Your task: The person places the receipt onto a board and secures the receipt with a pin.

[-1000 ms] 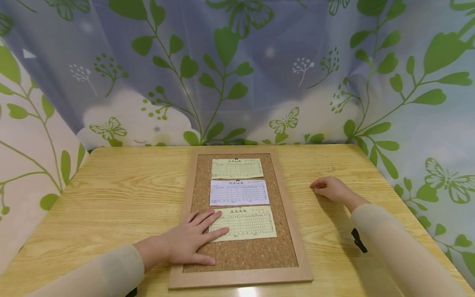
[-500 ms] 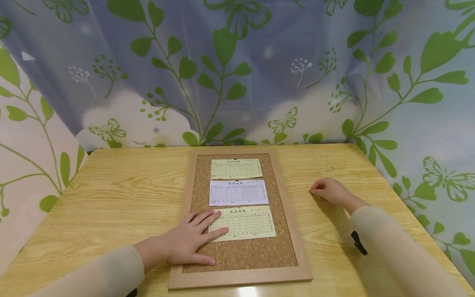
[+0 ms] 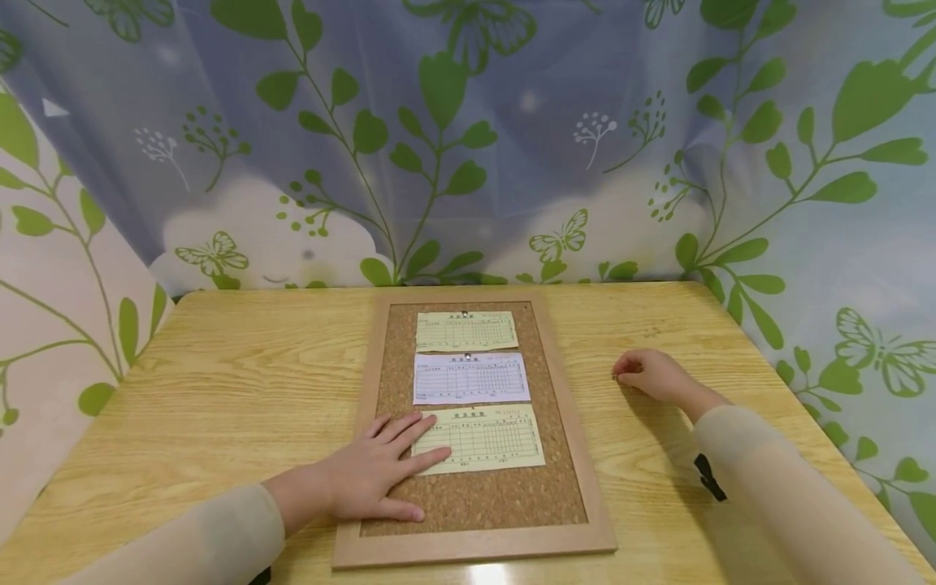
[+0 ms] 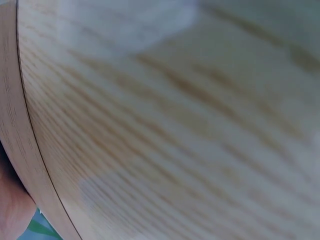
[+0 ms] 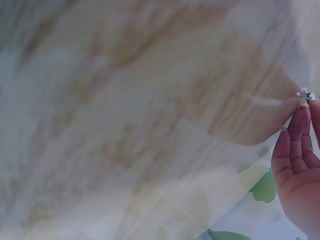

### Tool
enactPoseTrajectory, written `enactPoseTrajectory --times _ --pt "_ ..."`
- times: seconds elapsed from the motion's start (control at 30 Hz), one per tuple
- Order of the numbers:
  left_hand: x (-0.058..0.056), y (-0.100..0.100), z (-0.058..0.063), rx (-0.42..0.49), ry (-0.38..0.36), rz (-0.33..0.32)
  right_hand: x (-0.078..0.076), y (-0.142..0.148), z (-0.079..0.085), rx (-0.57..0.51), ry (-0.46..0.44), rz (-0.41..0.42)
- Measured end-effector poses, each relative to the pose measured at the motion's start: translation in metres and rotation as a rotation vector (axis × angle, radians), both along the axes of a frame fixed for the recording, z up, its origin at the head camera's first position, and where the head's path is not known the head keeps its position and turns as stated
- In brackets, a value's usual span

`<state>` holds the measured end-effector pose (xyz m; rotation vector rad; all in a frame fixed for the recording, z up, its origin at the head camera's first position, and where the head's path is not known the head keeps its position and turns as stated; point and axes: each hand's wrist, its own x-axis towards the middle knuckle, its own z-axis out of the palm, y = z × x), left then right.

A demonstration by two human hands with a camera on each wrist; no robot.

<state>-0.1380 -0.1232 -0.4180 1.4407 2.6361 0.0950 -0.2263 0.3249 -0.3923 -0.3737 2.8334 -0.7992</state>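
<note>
A cork board [image 3: 504, 504] with a wooden frame lies on the table, carrying three printed paper slips in a column. My left hand [image 3: 358, 479] lies flat with spread fingers over the left part of the lowest yellow slip [image 3: 490, 443] and the bare cork below. Silvery pins show at the top edges of the purple slip [image 3: 471, 380] and the upper yellow slip [image 3: 465, 331]. To the right of the board, my right hand [image 3: 654, 375] pinches a small shiny push pin [image 5: 305, 94] between thumb and fingertips, low over the table.
Several tiny clear pins [image 3: 651, 332] lie on the wood-grain table [image 3: 278, 349] beyond my right hand. A patterned curtain [image 3: 468, 162] with green leaves stands behind the table and along both sides. The board's frame edge also shows in the left wrist view.
My right hand's fingertips shift only slightly, staying at the same spot beside the board with the push pin. The left hand and the slips stay in place.
</note>
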Motion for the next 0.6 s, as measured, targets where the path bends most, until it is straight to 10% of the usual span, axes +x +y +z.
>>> enactPoseTrajectory --times 0.6 --pt "0.001 0.001 0.001 -0.006 0.038 0.000 0.000 -0.012 -0.002 0.165 0.172 0.144"
